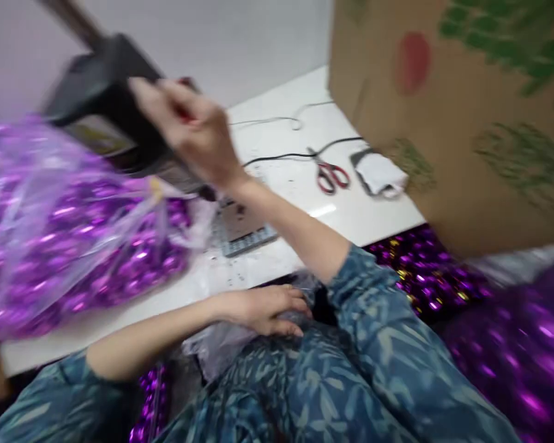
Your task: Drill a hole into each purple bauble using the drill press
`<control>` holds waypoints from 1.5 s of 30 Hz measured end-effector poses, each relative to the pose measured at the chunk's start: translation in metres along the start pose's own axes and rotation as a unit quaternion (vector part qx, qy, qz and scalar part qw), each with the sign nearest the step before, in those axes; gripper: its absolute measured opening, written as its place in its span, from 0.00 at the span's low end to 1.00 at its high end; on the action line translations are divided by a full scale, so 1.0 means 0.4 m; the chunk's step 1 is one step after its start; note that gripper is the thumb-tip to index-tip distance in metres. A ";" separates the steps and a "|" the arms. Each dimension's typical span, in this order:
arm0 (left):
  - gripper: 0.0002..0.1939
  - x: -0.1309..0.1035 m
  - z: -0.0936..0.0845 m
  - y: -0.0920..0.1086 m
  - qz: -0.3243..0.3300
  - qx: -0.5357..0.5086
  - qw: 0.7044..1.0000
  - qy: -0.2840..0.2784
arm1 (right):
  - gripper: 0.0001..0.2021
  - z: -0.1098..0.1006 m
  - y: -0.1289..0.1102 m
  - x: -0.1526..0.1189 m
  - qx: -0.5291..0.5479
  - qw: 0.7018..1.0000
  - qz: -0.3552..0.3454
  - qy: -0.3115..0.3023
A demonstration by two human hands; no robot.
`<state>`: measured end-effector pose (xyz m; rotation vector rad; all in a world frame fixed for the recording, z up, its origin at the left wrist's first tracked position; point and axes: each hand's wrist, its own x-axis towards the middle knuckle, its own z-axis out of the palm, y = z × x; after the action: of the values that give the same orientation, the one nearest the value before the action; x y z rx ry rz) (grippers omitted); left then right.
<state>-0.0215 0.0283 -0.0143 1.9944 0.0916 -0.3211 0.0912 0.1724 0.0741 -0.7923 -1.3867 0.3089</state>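
My right hand (196,132) is raised in front of a black machine (115,92) with a metal post, at the upper left. Its fingers are curled round something small and red, too blurred to name. My left hand (270,307) lies palm down on a crumpled clear plastic bag (221,347) at my lap, thumb apart and fingers loosely bent. Under my right forearm, a flat plate (244,227) with a blue-grey edge rests on the white table (360,212).
Clear bags of shiny purple balls (74,246) fill the left side. Red-handled scissors (330,175), a black cable (281,157) and a white bundle (381,174) lie on the table. A large cardboard box (443,154) stands at right, above more purple balls (512,344).
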 end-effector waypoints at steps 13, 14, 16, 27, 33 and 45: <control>0.18 -0.357 -0.303 -0.398 -0.394 0.176 0.693 0.577 | 0.36 0.094 0.028 0.047 0.091 0.990 -0.015 0.103; 0.20 -0.356 -0.317 -0.422 -0.412 0.196 0.690 0.561 | 0.36 0.097 0.032 0.049 0.089 0.989 -0.016 0.117; 0.22 -0.347 -0.338 -0.457 -0.442 0.210 0.679 0.547 | 0.37 0.102 0.038 0.051 0.088 0.985 -0.021 0.146; 0.20 -0.391 -0.353 -0.410 -0.301 0.092 0.680 0.663 | 0.36 0.090 0.013 0.045 0.130 0.980 -0.029 0.145; 0.24 -0.381 -0.231 -0.284 -0.019 -0.263 0.638 0.724 | 0.32 0.093 0.013 0.044 0.142 0.978 -0.044 0.148; 0.23 -0.259 -0.170 -0.316 0.021 -0.537 0.589 0.603 | 0.30 0.097 0.002 0.045 0.111 0.983 -0.046 0.140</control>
<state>-0.1347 0.1521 -0.0704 0.6352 0.8722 1.0013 0.0580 0.1966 0.0863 -0.5603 -1.0981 0.2638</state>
